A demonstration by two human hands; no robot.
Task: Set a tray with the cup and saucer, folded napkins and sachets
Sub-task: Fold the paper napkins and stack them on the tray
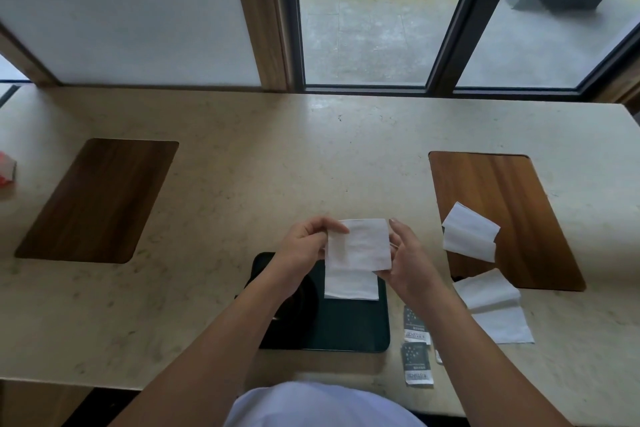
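Note:
A dark tray (349, 329) lies on the counter right in front of me. Above its far edge both hands hold a white napkin (356, 246). My left hand (304, 246) pinches the napkin's top left corner, and my right hand (408, 260) grips its right side. A folded napkin (349, 284) lies on the tray under it. A dark cup and saucer (301, 302) sit on the tray's left part, mostly hidden by my left forearm. Dark sachets (415, 357) lie on the counter just right of the tray.
Two wooden inlays sit in the beige counter, one far left (100, 198), one right (502, 211). A loose napkin (469, 232) lies on the right inlay, another napkin (495, 305) below it. A red and white object (7, 173) is at the left edge. A window runs behind.

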